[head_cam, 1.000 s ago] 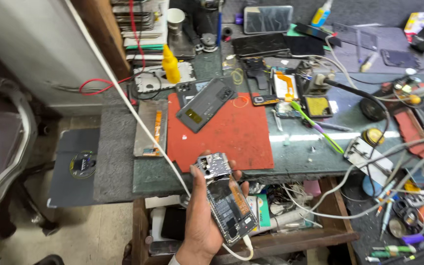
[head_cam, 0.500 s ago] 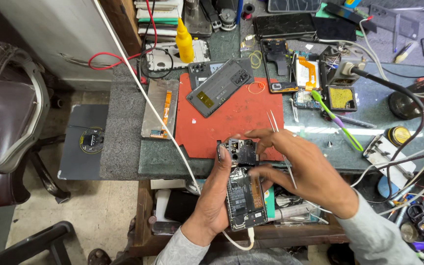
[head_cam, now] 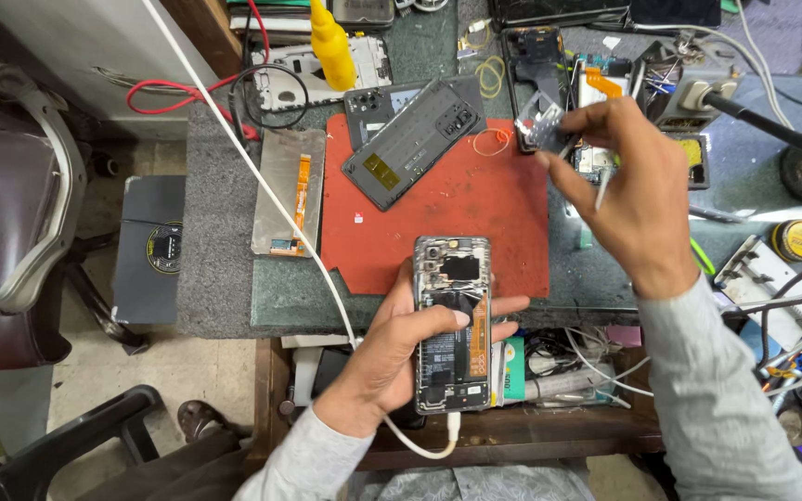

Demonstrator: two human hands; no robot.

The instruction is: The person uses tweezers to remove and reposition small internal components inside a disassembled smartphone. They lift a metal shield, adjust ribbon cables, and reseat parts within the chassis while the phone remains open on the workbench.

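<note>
Opened phone (head_cam: pixel 453 325), back cover off and battery exposed, lies in the left hand (head_cam: pixel 392 357), gripped at the bench's near edge with the thumb across the battery. A white cable (head_cam: pixel 262 176) is plugged into its lower end. Beyond lies the red mat (head_cam: pixel 438 218). Farther out, the right hand (head_cam: pixel 628 190) pinches a small metal cover plate (head_cam: pixel 538 121), with thin tweezers (head_cam: pixel 602 193) tucked in its grasp. A detached back panel (head_cam: pixel 412 139) rests on the mat's far edge.

Grey screen panel (head_cam: pixel 288 190) beside red mat (head_cam: pixel 401 232)
</note>
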